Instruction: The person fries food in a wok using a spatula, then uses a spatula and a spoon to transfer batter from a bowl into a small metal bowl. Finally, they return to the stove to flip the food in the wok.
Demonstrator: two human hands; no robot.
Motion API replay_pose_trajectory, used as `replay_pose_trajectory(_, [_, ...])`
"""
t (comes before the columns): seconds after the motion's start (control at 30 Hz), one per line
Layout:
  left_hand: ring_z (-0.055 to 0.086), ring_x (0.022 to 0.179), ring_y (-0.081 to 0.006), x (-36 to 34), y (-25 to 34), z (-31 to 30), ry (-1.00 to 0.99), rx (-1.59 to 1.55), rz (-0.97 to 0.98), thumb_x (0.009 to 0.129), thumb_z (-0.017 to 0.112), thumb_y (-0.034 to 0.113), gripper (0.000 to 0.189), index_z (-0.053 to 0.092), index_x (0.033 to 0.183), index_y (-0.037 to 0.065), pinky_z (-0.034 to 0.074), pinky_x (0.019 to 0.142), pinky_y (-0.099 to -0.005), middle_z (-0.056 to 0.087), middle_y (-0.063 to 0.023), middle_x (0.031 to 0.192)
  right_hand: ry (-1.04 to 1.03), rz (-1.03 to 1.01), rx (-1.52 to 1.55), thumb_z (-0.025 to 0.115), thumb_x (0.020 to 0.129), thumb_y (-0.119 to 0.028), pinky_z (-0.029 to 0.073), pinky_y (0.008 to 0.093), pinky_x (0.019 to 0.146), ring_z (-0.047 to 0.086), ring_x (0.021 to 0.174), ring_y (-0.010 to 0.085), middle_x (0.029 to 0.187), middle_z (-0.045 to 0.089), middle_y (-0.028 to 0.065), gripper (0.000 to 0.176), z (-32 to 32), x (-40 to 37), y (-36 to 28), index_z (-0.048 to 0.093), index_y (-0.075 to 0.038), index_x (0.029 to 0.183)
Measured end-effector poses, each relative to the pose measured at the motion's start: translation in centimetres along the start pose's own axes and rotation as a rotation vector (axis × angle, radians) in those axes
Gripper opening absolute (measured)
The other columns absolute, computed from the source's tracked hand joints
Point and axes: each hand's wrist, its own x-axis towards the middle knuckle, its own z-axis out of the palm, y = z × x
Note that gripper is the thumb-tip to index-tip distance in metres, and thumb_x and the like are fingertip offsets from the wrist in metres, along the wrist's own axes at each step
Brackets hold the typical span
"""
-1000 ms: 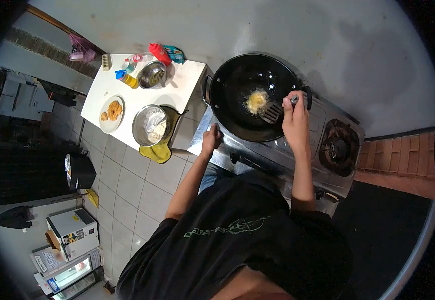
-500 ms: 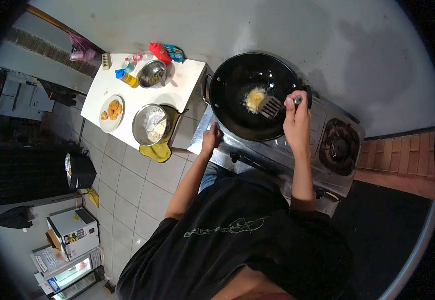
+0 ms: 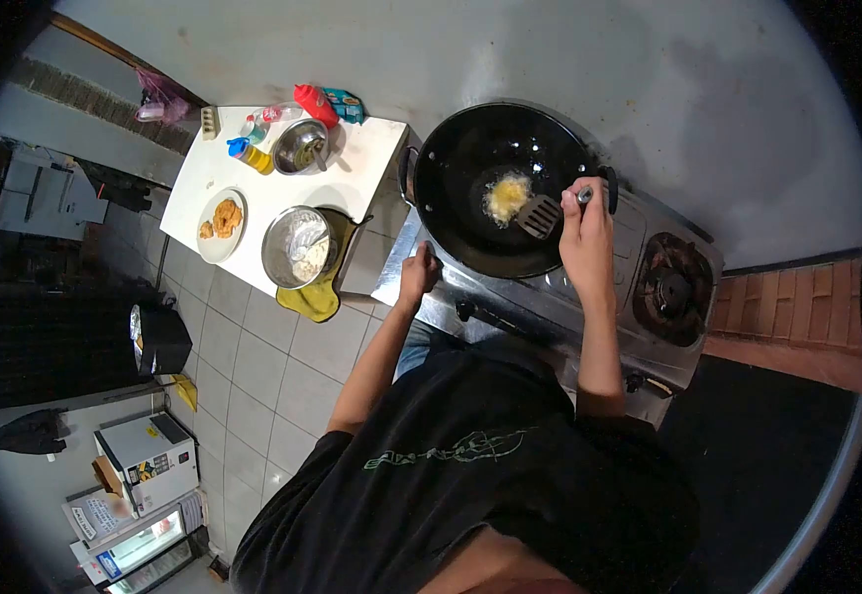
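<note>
A black two-handled wok [image 3: 456,213] sits on the left burner of the steel gas stove [image 3: 540,302]. In its oil a pale yellow piece of food [image 3: 507,198] is frying, with bubbles round its edge. My right hand [image 3: 587,233] is closed round the handle of a slotted spatula [image 3: 540,216]. The spatula's blade is down in the wok, right beside the food. At the stove's front edge, below the wok, my left hand [image 3: 419,275] is curled with the thumb up; what its fingers hold, if anything, is hidden.
On the white table [image 3: 262,233] at left are a plate [image 3: 238,243] of fried pieces, a bowl of white flour-like mix [image 3: 297,243], a smaller metal bowl [image 3: 292,163] and several bottles. A yellow cloth [image 3: 310,300] hangs off its edge. The right burner [image 3: 670,287] is uncovered.
My right hand has shifted slightly, and the spatula blade has moved a little to the right, away from the food. My left hand has stayed in place.
</note>
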Motion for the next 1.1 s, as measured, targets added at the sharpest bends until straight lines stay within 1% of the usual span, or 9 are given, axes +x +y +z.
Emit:
replay_pose_trajectory(0.1, [0.036, 0.034, -0.0124, 0.1, 0.0, -0.2, -0.033, -0.043, -0.023, 0.093, 0.038, 0.049, 0.058, 0.045, 0.052, 0.009, 0.024, 0.035, -0.0270, 0.040, -0.0019, 0.044, -0.003, -0.021, -0.025, 0.045, 0.095, -0.020, 0.043, 0.0449, 0.068, 0.054, 0.080, 0.0451, 0.083, 0.055, 0.0219, 0.018, 0.1, 0.0, 0.5, 0.043, -0.004, 0.100])
replay_pose_trajectory(0.4, [0.036, 0.035, -0.0123, 0.2, -0.3, -0.3, -0.038, -0.036, -0.019, 0.094, 0.037, 0.050, 0.059, 0.045, 0.052, 0.009, 0.024, 0.035, -0.0266, 0.041, -0.0017, 0.045, 0.009, -0.004, 0.014, 0.044, 0.095, -0.020, 0.043, 0.0443, 0.069, 0.054, 0.079, 0.0446, 0.082, 0.054, 0.0210, 0.017, 0.0, -0.1, 0.4, 0.043, -0.004, 0.100])
replay_pose_trajectory(0.53, [0.036, 0.035, -0.0123, -0.1, 0.1, 0.1, -0.025, -0.020, 0.013, 0.094, 0.038, 0.049, 0.058, 0.044, 0.051, 0.009, 0.024, 0.035, -0.0268, 0.040, -0.0017, 0.044, -0.017, 0.015, -0.022, 0.044, 0.095, -0.020, 0.043, 0.0439, 0.069, 0.054, 0.079, 0.0443, 0.082, 0.054, 0.0208, 0.017, 0.0, -0.1, 0.6, 0.043, -0.004, 0.100])
replay_pose_trajectory(0.6, [0.035, 0.034, -0.0123, -0.2, 0.3, 0.1, -0.012, -0.024, -0.031, 0.094, 0.038, 0.048, 0.058, 0.043, 0.050, 0.010, 0.024, 0.035, -0.0270, 0.039, -0.0017, 0.044, -0.012, 0.026, 0.024, 0.044, 0.095, -0.020, 0.043, 0.0437, 0.069, 0.054, 0.079, 0.0442, 0.082, 0.054, 0.0208, 0.017, 0.0, -0.2, 0.6, 0.043, -0.004, 0.100])
replay_pose_trajectory(0.73, [0.034, 0.034, -0.0124, 0.1, 0.1, 0.0, -0.020, -0.040, -0.022, 0.094, 0.038, 0.048, 0.058, 0.042, 0.050, 0.010, 0.023, 0.034, -0.0271, 0.038, -0.0016, 0.043, 0.038, -0.008, 0.064, 0.044, 0.095, -0.020, 0.043, 0.0436, 0.069, 0.054, 0.079, 0.0437, 0.082, 0.053, 0.0204, 0.017, 0.2, -0.2, 1.0, 0.043, -0.003, 0.099])
replay_pose_trajectory(0.8, [0.034, 0.034, -0.0124, 0.1, 0.1, 0.0, -0.024, -0.044, -0.025, 0.093, 0.038, 0.048, 0.058, 0.042, 0.050, 0.010, 0.023, 0.034, -0.0272, 0.038, -0.0017, 0.043, 0.010, 0.007, -0.011, 0.044, 0.095, -0.020, 0.043, 0.0435, 0.069, 0.055, 0.078, 0.0432, 0.081, 0.053, 0.0200, 0.017, 0.0, -0.1, 0.6, 0.043, -0.003, 0.098])
replay_pose_trajectory(0.93, [0.034, 0.034, -0.0125, -0.1, 0.2, 0.0, -0.018, -0.039, -0.012, 0.093, 0.038, 0.049, 0.059, 0.041, 0.049, 0.010, 0.023, 0.035, -0.0275, 0.038, -0.0017, 0.043, 0.010, -0.027, -0.019, 0.044, 0.095, -0.019, 0.043, 0.0426, 0.068, 0.055, 0.077, 0.0424, 0.080, 0.053, 0.0197, 0.016, 0.0, -0.2, 0.6, 0.043, -0.003, 0.098])
replay_pose_trajectory(1.03, [0.034, 0.035, -0.0126, -0.2, 0.3, 0.0, -0.035, -0.022, -0.014, 0.093, 0.037, 0.049, 0.059, 0.041, 0.049, 0.010, 0.023, 0.035, -0.0277, 0.038, -0.0016, 0.043, 0.032, 0.005, 0.049, 0.045, 0.095, -0.018, 0.043, 0.0415, 0.067, 0.054, 0.075, 0.0417, 0.079, 0.052, 0.0196, 0.015, -0.1, -0.4, 0.5, 0.043, -0.003, 0.097])
replay_pose_trajectory(1.1, [0.034, 0.035, -0.0128, -0.2, 0.2, 0.1, -0.029, -0.033, -0.002, 0.093, 0.037, 0.049, 0.059, 0.041, 0.049, 0.010, 0.023, 0.035, -0.0281, 0.038, -0.0015, 0.043, 0.035, -0.003, 0.008, 0.045, 0.096, -0.019, 0.043, 0.0355, 0.068, 0.054, 0.072, 0.0308, 0.078, 0.053, 0.0142, 0.016, 0.0, -0.4, 0.7, 0.043, -0.003, 0.098])
